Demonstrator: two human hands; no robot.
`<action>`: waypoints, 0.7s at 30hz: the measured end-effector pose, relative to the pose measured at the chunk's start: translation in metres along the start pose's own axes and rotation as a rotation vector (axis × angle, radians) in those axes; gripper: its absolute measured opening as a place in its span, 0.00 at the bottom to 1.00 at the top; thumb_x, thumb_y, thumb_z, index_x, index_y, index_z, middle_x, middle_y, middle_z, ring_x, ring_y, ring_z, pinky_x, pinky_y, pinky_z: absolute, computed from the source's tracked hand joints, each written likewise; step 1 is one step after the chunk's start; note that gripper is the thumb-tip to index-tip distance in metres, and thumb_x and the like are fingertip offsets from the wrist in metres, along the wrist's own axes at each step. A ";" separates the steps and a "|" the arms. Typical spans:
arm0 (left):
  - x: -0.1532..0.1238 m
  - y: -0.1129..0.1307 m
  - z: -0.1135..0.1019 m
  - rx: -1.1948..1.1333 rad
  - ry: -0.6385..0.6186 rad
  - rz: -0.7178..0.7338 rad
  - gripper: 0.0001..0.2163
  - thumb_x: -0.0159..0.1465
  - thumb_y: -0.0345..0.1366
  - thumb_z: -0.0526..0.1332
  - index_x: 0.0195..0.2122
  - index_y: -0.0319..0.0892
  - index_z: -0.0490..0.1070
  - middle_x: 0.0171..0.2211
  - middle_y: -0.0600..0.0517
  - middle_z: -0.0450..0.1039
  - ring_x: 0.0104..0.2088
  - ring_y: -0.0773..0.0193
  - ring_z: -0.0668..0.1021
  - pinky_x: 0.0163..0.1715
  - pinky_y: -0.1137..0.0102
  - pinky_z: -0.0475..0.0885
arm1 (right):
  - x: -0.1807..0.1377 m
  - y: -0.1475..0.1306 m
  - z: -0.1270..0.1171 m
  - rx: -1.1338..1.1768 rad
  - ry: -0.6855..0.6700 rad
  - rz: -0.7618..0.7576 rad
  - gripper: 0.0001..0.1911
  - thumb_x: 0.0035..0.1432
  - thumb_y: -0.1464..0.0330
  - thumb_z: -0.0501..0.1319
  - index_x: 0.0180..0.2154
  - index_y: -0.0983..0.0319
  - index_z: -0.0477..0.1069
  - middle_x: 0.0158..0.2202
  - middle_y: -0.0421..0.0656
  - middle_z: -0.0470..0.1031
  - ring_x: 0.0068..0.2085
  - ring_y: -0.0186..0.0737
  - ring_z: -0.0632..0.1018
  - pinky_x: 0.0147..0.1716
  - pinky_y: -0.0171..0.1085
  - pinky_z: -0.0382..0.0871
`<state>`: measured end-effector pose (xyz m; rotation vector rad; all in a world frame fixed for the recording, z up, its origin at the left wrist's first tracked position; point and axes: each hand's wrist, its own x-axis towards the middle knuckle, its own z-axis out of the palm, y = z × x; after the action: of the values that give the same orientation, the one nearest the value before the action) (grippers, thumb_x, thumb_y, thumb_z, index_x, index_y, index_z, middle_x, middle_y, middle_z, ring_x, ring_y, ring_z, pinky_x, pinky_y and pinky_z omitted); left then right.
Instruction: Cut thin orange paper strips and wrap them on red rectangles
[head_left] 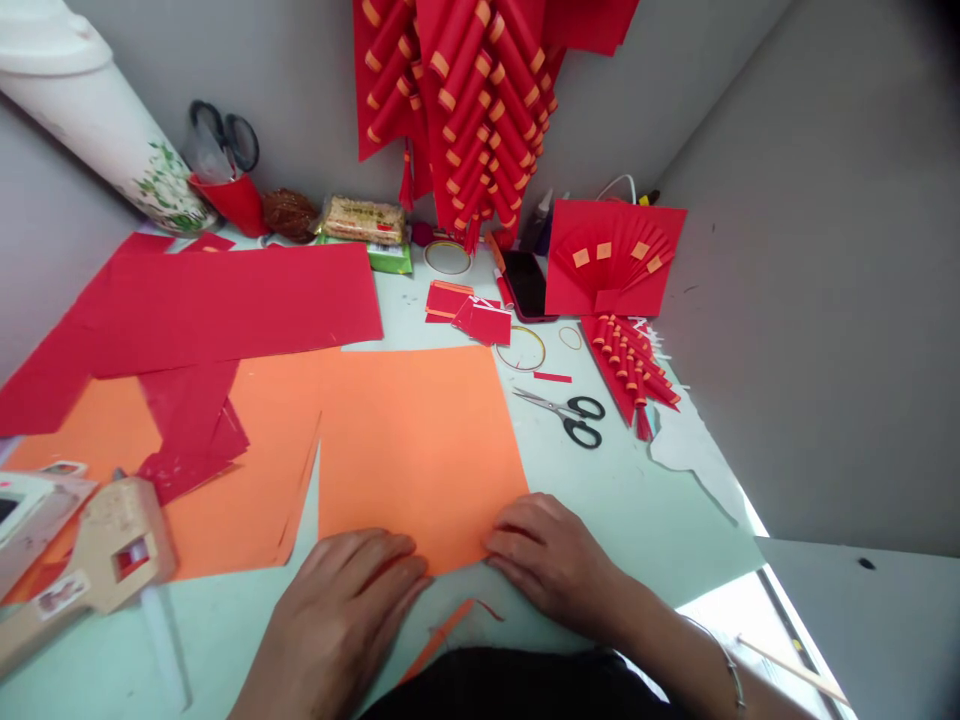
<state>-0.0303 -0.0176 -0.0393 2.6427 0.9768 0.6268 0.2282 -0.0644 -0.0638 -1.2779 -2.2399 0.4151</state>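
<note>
An orange sheet of paper [420, 450] lies flat on the pale green tabletop in front of me. At its near edge, my left hand [352, 590] has its fingers bent and pressed together on the paper. My right hand [547, 560] is closed in the same way on the near right corner. Both thumbs are hidden beneath the fingers. A thin orange paper strip [442, 638] rests between my hands, close to my body. Black-handled scissors [574, 412] lie partly spread to the right of the sheet.
More orange sheets [255, 500] and red paper [247, 305] cover the left side. A glue gun [124, 545] lies front left. Small red cards [480, 315], a phone [525, 285] and a red paper fan [619, 255] sit further back. Red firecracker decorations [480, 110] hang behind.
</note>
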 end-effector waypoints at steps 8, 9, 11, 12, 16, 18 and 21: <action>0.000 0.001 -0.007 0.021 -0.057 -0.014 0.14 0.72 0.45 0.51 0.40 0.49 0.75 0.36 0.55 0.78 0.35 0.63 0.77 0.36 0.67 0.66 | 0.003 -0.004 0.004 0.004 0.063 0.011 0.09 0.67 0.71 0.55 0.37 0.62 0.73 0.33 0.46 0.75 0.34 0.41 0.71 0.34 0.40 0.68; 0.001 0.003 -0.005 0.025 -0.069 -0.020 0.14 0.72 0.44 0.51 0.39 0.49 0.75 0.36 0.55 0.78 0.34 0.62 0.76 0.35 0.66 0.65 | 0.003 -0.004 0.004 0.000 0.059 0.013 0.09 0.67 0.71 0.55 0.37 0.62 0.73 0.33 0.46 0.75 0.34 0.41 0.71 0.33 0.41 0.68; 0.003 0.006 0.002 0.034 -0.096 -0.028 0.12 0.71 0.41 0.52 0.37 0.47 0.74 0.34 0.55 0.76 0.32 0.61 0.75 0.33 0.65 0.64 | 0.003 -0.004 0.005 -0.008 0.043 0.022 0.10 0.68 0.70 0.54 0.37 0.62 0.73 0.33 0.46 0.75 0.34 0.41 0.70 0.33 0.41 0.68; 0.004 0.008 0.006 0.038 -0.114 -0.032 0.11 0.71 0.39 0.53 0.36 0.47 0.73 0.33 0.54 0.76 0.32 0.61 0.74 0.33 0.65 0.63 | 0.002 -0.004 0.005 -0.011 0.035 0.027 0.09 0.68 0.70 0.54 0.37 0.61 0.73 0.33 0.46 0.75 0.34 0.41 0.71 0.33 0.41 0.67; 0.007 0.012 0.016 0.023 -0.175 -0.040 0.09 0.69 0.38 0.56 0.32 0.46 0.71 0.32 0.54 0.73 0.30 0.61 0.72 0.32 0.65 0.63 | 0.000 -0.004 0.007 -0.007 0.029 0.044 0.08 0.67 0.70 0.55 0.38 0.60 0.73 0.34 0.46 0.75 0.34 0.42 0.71 0.34 0.42 0.67; 0.008 0.012 0.017 0.003 -0.161 -0.037 0.10 0.69 0.39 0.56 0.31 0.45 0.70 0.31 0.53 0.72 0.30 0.61 0.72 0.32 0.65 0.64 | 0.000 -0.004 0.007 0.005 0.028 0.054 0.08 0.67 0.70 0.55 0.39 0.60 0.73 0.34 0.46 0.75 0.34 0.42 0.70 0.34 0.42 0.66; 0.010 0.011 0.017 -0.036 -0.133 -0.051 0.11 0.70 0.39 0.54 0.31 0.45 0.70 0.29 0.53 0.71 0.30 0.62 0.72 0.31 0.66 0.66 | -0.001 -0.004 0.006 0.021 0.025 0.075 0.08 0.68 0.70 0.55 0.39 0.60 0.72 0.35 0.45 0.75 0.35 0.42 0.71 0.35 0.42 0.66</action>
<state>-0.0093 -0.0212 -0.0470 2.5813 0.9811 0.4471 0.2226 -0.0671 -0.0667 -1.3516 -2.1668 0.4464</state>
